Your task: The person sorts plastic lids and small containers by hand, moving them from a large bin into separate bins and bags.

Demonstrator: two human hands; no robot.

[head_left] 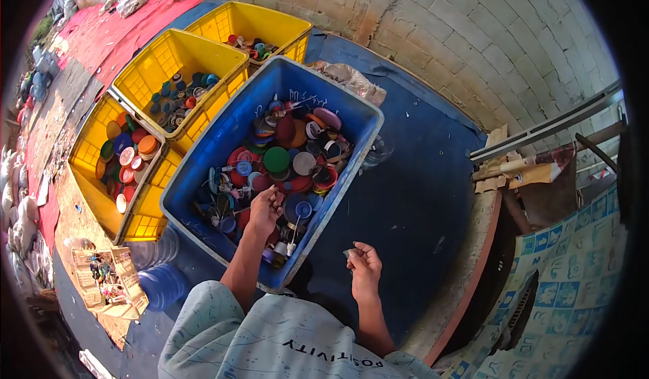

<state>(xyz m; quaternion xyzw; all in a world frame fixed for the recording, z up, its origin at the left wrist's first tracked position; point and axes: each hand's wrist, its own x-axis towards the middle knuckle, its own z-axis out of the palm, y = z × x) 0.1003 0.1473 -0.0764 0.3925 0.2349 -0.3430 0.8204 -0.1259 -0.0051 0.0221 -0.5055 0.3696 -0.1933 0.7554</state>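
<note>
A large blue bin (pixel 373 136) holds many plastic caps and lids of mixed colours, among them a green lid (pixel 276 159). My left hand (pixel 266 207) is over the near part of the bin, its fingers curled close above the caps; whatever they may hold is too small to make out. Outside the bin, to its right, my right hand (pixel 364 265) is raised above the dark blue floor sheet (pixel 412 196). Its thumb and fingertips are pinched on a small greyish piece (pixel 348 253).
Three yellow crates with sorted caps, a front one (pixel 88 193), a middle one (pixel 145 65) and a back one (pixel 287 26), stand left and behind. Lower left are a broken basket (pixel 135 281) and a blue bottle (pixel 162 288). A block wall (pixel 460 34) rises behind.
</note>
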